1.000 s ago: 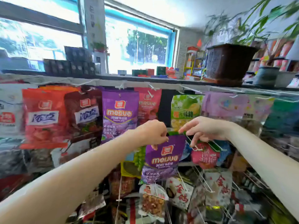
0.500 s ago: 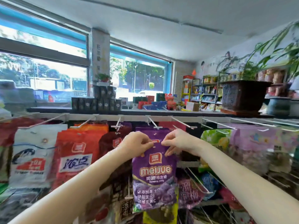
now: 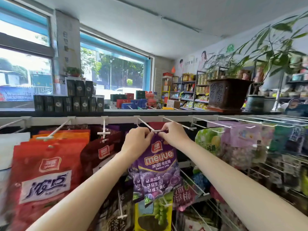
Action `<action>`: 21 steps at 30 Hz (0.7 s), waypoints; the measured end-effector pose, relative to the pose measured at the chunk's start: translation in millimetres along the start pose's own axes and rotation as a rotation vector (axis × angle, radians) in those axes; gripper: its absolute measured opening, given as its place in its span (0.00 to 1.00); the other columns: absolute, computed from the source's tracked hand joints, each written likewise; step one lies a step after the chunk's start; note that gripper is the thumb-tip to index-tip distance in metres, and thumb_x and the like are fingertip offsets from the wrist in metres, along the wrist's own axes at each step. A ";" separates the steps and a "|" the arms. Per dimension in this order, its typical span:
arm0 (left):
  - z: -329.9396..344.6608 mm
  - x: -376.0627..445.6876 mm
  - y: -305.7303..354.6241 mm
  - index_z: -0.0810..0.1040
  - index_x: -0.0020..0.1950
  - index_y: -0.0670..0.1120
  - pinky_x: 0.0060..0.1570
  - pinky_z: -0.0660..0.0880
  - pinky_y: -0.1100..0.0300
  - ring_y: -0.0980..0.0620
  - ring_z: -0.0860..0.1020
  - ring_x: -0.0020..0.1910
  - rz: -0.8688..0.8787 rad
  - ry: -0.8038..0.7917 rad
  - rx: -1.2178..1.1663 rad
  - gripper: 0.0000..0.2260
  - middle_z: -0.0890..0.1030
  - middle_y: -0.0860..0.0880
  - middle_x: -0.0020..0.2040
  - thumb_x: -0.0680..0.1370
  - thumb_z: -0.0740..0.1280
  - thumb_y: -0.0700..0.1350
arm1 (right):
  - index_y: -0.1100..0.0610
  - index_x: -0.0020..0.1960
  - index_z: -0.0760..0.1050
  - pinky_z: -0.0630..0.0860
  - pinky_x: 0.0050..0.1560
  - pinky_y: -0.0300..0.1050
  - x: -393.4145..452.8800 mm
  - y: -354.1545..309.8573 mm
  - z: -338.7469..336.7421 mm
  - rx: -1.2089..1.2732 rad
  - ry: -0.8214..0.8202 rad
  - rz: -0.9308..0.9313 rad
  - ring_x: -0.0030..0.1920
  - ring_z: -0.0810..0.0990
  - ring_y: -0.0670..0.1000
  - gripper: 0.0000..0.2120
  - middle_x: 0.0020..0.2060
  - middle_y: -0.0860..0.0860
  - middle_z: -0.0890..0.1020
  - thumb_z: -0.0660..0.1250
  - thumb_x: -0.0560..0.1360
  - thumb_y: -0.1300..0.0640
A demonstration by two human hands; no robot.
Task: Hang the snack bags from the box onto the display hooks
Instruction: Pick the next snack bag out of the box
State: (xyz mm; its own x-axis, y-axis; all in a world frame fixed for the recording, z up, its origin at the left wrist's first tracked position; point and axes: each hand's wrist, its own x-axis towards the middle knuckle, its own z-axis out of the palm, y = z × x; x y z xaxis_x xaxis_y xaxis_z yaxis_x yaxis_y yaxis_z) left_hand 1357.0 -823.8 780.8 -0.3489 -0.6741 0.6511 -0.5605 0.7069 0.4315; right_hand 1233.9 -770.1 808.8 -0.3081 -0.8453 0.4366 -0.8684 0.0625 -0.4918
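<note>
- Left hand [image 3: 137, 141]: fingers curled, pinching the top edge of the purple snack bag [image 3: 157, 167] at its upper left corner.
- Right hand [image 3: 173, 135]: fingers curled likewise, pinching the same top edge at the upper right corner. Fingertips of the 2 hands nearly meet over the bag's middle.
- The bag hangs straight down below both hands, between the 2 forearms, printed face toward the camera. A second purple edge shows just behind it on the left; cannot tell whether that is another bag in the grip.
- White display hook [image 3: 148, 125]: slants down from the rail [image 3: 86, 120] toward the hands. Its crossbar tip sits right between the fingertips, level with the bag's top edge. Whether the bag's hole is on the hook is hidden by the fingers.
- Left of the left hand: a dark maroon bag [image 3: 100, 154] on the neighbouring hook, then a stack of red-orange bags [image 3: 46, 177] further out.
- Right of the right hand: a green bag [image 3: 208, 140], then pale purple bags [image 3: 241, 144] on further hooks.
- Below the hands, under the purple bag: a yellow bag with green grapes [image 3: 153, 214] on a lower row.
- Beyond the hands, above the rail: a ledge with dark boxes [image 3: 70, 102] and a potted plant [image 3: 228, 94].
</note>
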 end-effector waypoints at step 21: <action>9.1 -9.1 -13.1 0.78 0.43 0.40 0.34 0.73 0.53 0.43 0.78 0.36 0.222 0.178 0.084 0.12 0.80 0.44 0.38 0.79 0.63 0.47 | 0.57 0.43 0.75 0.79 0.43 0.40 -3.9 4.1 -9.4 0.058 -0.092 -0.021 0.27 0.77 0.45 0.04 0.38 0.56 0.83 0.66 0.76 0.58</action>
State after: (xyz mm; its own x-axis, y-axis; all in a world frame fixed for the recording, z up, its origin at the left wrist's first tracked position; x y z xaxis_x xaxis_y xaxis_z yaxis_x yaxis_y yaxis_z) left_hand 1360.7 -828.9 763.5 -0.3370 -0.4512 0.8263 -0.5481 0.8077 0.2175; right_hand 1227.9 -761.6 812.2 -0.2506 -0.8912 0.3781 -0.8497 0.0154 -0.5271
